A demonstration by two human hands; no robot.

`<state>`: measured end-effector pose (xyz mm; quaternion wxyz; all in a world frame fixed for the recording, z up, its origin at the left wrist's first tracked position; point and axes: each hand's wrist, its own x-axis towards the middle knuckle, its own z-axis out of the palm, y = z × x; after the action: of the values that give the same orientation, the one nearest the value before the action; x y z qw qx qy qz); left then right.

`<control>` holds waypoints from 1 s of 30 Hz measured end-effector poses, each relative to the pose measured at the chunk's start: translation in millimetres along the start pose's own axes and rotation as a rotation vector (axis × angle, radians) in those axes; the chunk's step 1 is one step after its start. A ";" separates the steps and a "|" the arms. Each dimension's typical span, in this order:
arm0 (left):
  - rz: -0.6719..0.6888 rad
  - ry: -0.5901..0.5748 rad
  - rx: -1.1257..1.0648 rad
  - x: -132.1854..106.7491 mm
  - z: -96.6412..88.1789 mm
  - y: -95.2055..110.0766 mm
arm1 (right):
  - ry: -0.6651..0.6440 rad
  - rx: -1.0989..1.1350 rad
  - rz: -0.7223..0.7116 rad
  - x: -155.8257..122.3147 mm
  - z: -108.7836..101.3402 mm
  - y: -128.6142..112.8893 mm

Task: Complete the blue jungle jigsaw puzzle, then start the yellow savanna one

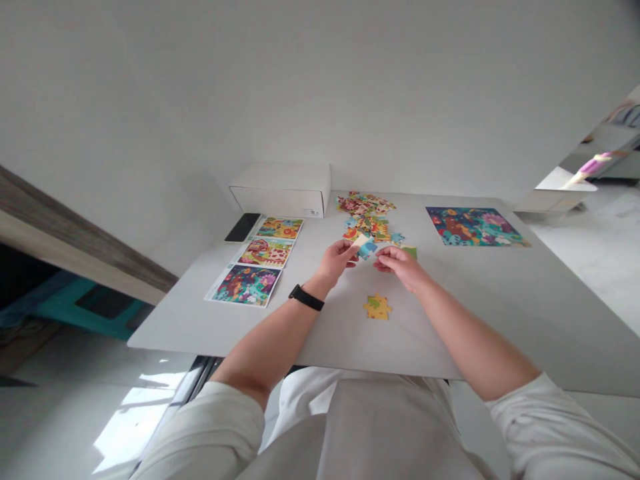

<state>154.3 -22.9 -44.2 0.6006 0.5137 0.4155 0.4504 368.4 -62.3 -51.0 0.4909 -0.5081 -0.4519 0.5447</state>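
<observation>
Raised over the middle of the table, my left hand pinches a blue and cream puzzle piece between thumb and fingers. Just right of that piece is my right hand, thumb and fingertips pressed together; whatever may be between them is too small to make out. Below both hands lies a yellow puzzle piece with green and orange marks, perhaps several joined. A green and yellow piece shows partly behind my right hand. Beyond the hands spreads a pile of loose puzzle pieces, some hidden.
Three picture cards, the nearest a dark blue card, line the left side beside a black phone. A white box stands against the wall. At the right lies a finished-looking colourful puzzle on the grey table.
</observation>
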 end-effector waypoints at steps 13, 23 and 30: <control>0.182 -0.059 0.279 7.1 -2.2 -15.6 | -0.029 -0.262 -0.114 -5.5 4.7 4.8; 0.102 -0.018 0.163 5.0 0.8 -11.5 | 0.072 -0.197 -0.093 -3.9 8.2 9.9; 0.068 -0.034 0.128 6.7 -0.8 -12.8 | 0.082 -0.234 -0.084 -3.1 9.4 11.3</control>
<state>156.6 -17.1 -57.3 0.5579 0.5724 0.4154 0.4343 358.2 -66.5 -61.2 0.4686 -0.5643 -0.5128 0.4461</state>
